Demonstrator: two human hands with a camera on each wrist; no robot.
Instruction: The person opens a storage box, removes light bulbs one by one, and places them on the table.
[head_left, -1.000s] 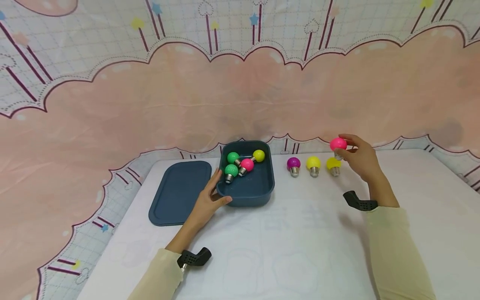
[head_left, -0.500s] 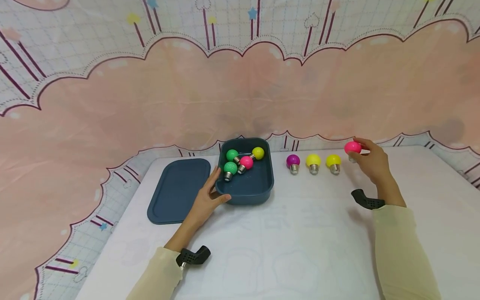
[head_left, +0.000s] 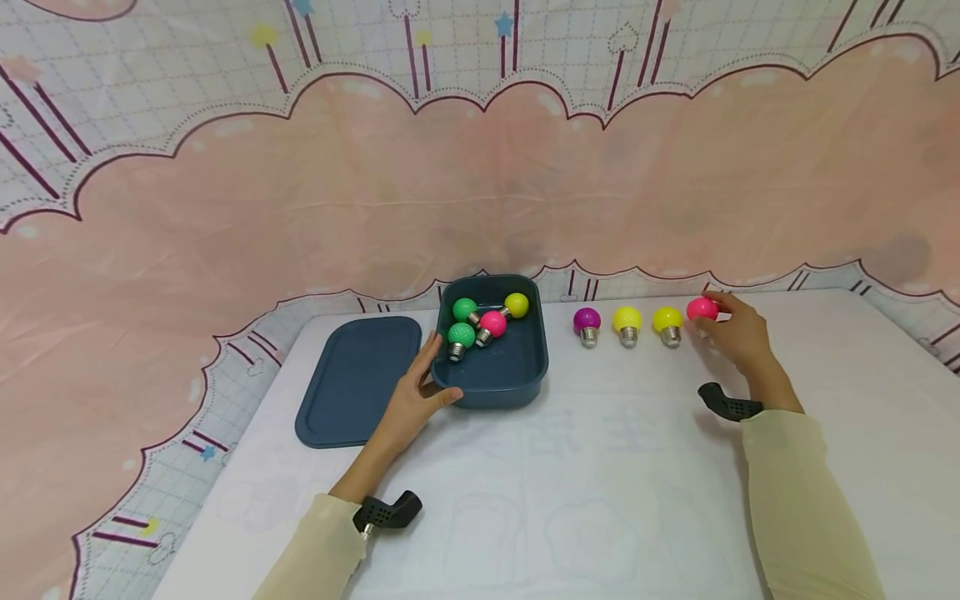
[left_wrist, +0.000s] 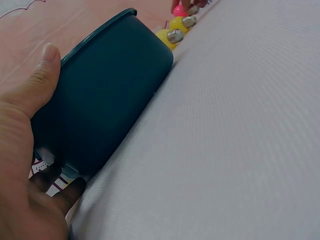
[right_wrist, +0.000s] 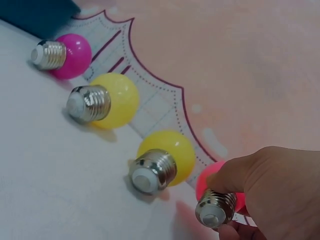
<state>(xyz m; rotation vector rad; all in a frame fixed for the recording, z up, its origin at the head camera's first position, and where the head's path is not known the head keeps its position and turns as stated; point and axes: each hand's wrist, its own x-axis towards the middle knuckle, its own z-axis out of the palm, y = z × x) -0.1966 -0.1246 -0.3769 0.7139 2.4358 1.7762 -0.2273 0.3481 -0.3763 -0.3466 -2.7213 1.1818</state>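
In the head view my left hand (head_left: 408,408) rests at the near left corner of a dark blue plastic container (head_left: 491,398). Its straight thumb lies along the front wall, the other fingers along the left side. Two green light bulbs (head_left: 461,335), a pink bulb (head_left: 492,323) and a yellow bulb (head_left: 516,305) lie inside. My right hand (head_left: 742,333) pinches another pink light bulb (head_left: 702,308) at the right end of a row. Its metal screw base, seen in the right wrist view, points toward the near side, close over the white surface.
Left of the held pink bulb lie two yellow bulbs (head_left: 667,325) and a purple bulb (head_left: 587,323). The container's flat blue lid (head_left: 356,383) is on the white table (head_left: 570,500), left of the container. A patterned pink cloth (head_left: 525,192) hangs behind.
My right hand has carried the pink bulb rightward past the second yellow bulb, then lowered it beside that bulb at the row's end. The left hand stays at the container.
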